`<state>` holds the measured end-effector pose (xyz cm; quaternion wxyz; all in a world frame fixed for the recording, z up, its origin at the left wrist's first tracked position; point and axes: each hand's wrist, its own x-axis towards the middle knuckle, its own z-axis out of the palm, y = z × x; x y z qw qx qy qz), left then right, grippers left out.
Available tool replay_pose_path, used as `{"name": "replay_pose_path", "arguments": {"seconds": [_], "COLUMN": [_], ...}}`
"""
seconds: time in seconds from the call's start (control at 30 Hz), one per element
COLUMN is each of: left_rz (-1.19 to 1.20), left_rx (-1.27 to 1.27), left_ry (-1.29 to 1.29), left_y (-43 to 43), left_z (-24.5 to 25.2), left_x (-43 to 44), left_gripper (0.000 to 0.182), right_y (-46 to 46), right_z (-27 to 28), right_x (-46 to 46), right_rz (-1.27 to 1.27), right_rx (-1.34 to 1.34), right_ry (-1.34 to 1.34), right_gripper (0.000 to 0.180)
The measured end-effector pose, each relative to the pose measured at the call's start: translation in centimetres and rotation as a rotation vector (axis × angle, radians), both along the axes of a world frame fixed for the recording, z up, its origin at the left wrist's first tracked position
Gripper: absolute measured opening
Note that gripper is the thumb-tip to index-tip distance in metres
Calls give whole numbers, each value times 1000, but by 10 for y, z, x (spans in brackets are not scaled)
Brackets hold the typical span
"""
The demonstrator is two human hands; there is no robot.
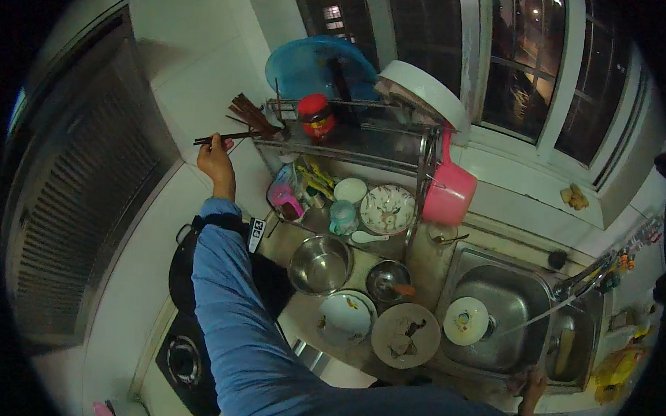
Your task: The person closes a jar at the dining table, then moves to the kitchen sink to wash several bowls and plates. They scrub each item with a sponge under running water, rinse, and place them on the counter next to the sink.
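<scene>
My left hand (216,160) is stretched out at the upper left, closed around dark chopsticks (239,135). Their right ends reach the foot of a bundle of brown chopsticks (252,113), which leans out at the left end of a metal rack (362,146). On the rack's top, to the right of the bundle, stands a red-lidded jar (316,116). My right hand (534,383) is low at the front edge of the steel sink (498,359). It is dim and blurred, so whether it grips anything is unclear. A patterned bowl (465,321) sits in the sink basin.
A steel pot (320,265), a small dark pan (389,281) and plates (405,336) crowd the counter. The black wok (182,274) lies beneath my left forearm, by a gas burner (180,360). A pink dipper (450,194) hangs at the rack's right end.
</scene>
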<state>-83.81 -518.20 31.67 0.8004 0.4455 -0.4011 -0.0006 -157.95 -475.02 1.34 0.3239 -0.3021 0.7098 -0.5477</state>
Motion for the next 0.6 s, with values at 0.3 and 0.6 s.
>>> {"name": "replay_pose_path", "arguments": {"seconds": [0.3,0.6], "left_rz": [336,605], "left_rx": [317,585], "left_ry": [-411,-908], "left_y": [-69,-204], "left_z": [-2,-62], "left_x": [7,112], "left_gripper": [22,55], "right_y": [21,-15], "right_z": [8,47], "right_x": [33,71], "right_rz": [4,-15], "right_rx": [-27,135], "right_ry": [167,67], "right_gripper": [40,29]}}
